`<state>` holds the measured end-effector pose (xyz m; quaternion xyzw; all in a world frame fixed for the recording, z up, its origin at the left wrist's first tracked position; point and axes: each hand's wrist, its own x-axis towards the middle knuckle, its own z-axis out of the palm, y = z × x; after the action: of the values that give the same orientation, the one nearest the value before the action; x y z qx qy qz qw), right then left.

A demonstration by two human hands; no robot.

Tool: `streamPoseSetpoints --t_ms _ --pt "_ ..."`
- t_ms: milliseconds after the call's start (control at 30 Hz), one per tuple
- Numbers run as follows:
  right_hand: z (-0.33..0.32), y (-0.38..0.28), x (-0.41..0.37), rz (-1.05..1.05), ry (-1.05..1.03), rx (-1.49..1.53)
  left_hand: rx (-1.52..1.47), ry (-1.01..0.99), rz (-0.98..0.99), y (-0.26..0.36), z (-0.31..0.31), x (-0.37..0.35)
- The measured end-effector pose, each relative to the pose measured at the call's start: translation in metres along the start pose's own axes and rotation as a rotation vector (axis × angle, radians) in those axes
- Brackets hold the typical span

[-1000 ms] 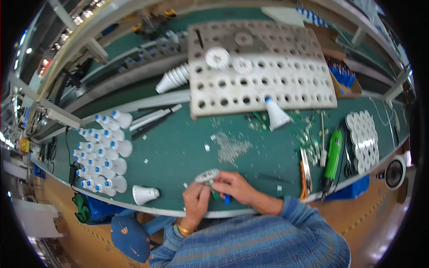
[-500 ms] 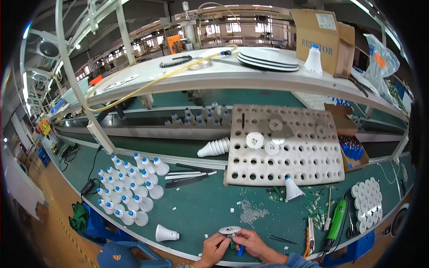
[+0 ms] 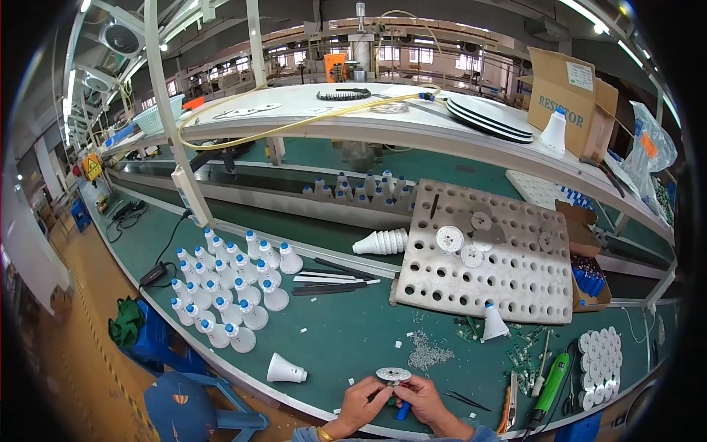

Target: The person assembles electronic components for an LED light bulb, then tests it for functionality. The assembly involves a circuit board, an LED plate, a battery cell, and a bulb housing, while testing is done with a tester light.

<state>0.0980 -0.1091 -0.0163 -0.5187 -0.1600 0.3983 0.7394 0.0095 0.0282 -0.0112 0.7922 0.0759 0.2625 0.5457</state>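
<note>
Near the front edge of the bench, my left hand [image 3: 362, 405] and my right hand [image 3: 426, 405] meet under a round white LED board [image 3: 394, 374]. Both have their fingers closed at its underside; the fingertips partly hide what hangs below it. A blue cap [image 3: 403, 411] shows beneath, against my right hand. To the left lies a white bulb housing [image 3: 286, 369] on its side. Tweezers [image 3: 469, 400] rest right of my right hand, and a pile of tiny clear parts [image 3: 429, 351] is scattered beyond the board.
Rows of blue-tipped bulb housings [image 3: 228, 291] stand at left. A perforated rack [image 3: 486, 287] carries several discs. To the right are small circuit boards [image 3: 524, 361], a cutter knife [image 3: 509, 401], a green electric screwdriver [image 3: 552, 383] and stacked round boards [image 3: 600, 361]. A shelf [image 3: 317, 131] spans above.
The view has swung left, so the bench things appear farther right. My hands still hold the round LED board together; the green piece below it is now mostly hidden by fingers.
</note>
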Motion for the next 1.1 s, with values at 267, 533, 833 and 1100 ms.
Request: streamPoseSetpoints --t_ms 267,533,833,1100 --pt "0.0027 0.0014 0.001 -0.019 0.028 -0.013 0.02 -0.08 -0.085 0.0037 -0.0053 -0.0001" --pt "-0.0002 0.0023 0.0016 -0.007 0.003 0.032 0.025 0.002 0.016 -0.002 0.0013 0.0004" --pt "-0.0022 0.003 0.0013 0.009 0.001 -0.015 0.023 0.02 0.032 0.0014 0.0027 0.002" --pt "-0.0028 0.0025 0.0015 0.019 0.005 -0.025 0.027 0.003 0.013 0.0001 0.002 0.0016"
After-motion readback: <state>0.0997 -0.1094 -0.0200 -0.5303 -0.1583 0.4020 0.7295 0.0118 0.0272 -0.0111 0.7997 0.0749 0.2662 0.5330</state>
